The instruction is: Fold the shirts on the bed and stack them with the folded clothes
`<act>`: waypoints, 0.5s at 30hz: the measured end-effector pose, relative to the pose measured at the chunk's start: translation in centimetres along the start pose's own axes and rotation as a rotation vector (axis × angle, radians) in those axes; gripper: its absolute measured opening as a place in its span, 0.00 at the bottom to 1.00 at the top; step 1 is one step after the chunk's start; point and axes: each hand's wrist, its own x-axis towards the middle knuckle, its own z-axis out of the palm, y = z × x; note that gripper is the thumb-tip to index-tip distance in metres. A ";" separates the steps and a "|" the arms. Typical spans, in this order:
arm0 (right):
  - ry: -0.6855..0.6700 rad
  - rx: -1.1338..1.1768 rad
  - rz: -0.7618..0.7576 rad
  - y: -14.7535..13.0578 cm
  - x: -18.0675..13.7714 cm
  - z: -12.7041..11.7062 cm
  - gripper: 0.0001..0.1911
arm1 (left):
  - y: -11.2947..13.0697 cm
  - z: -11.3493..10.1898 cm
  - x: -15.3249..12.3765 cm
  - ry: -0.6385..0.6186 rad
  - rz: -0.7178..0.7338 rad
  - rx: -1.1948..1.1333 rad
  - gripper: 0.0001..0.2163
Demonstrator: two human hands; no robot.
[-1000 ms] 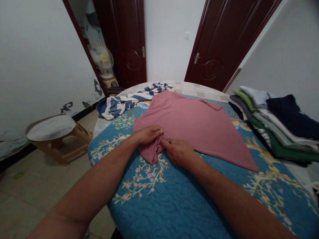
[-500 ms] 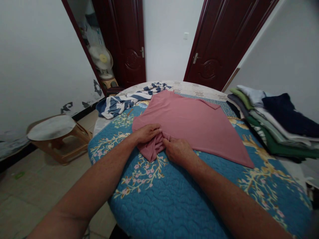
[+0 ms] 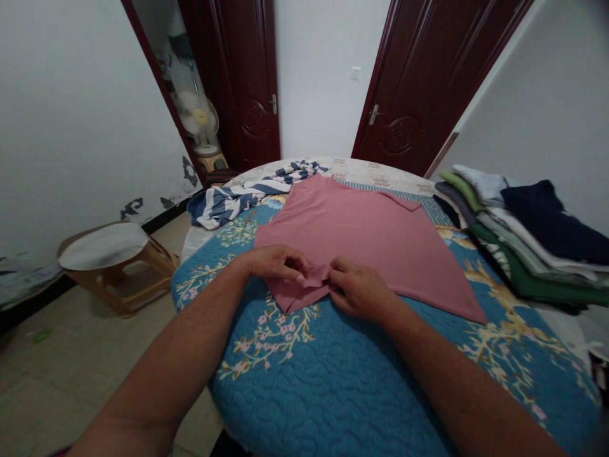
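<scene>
A pink shirt lies spread on a round table under a blue flowered quilt. Both my hands meet at its near edge, on a bunched sleeve. My left hand pinches the pink fabric with its fingers curled. My right hand grips the same fold just to the right, its fingers closed on the cloth. The stretch of sleeve between the hands is pulled fairly flat.
A blue-and-white striped garment lies crumpled at the table's far left. A stack of folded clothes sits at the right edge. A low wooden stool stands on the floor to the left. A fan and dark red doors are behind.
My hands have moved slightly apart and spread the bunched sleeve flatter. The right hand has shifted to the right along the shirt's edge.
</scene>
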 end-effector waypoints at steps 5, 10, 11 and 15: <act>-0.156 0.055 -0.082 1.5 -0.7 -0.7 0.14 | 1.3 1.5 -0.5 -0.022 -0.058 0.185 0.20; -0.093 0.056 0.092 1.2 -0.7 -0.4 0.18 | 2.8 4.5 -1.2 0.159 -0.101 0.522 0.10; -0.077 0.056 0.117 0.8 -0.6 -0.3 0.18 | 2.9 5.0 -1.6 0.205 -0.091 0.575 0.07; -0.051 0.015 0.178 -0.9 0.0 0.2 0.17 | 2.8 6.8 -3.0 0.346 -0.087 0.665 0.03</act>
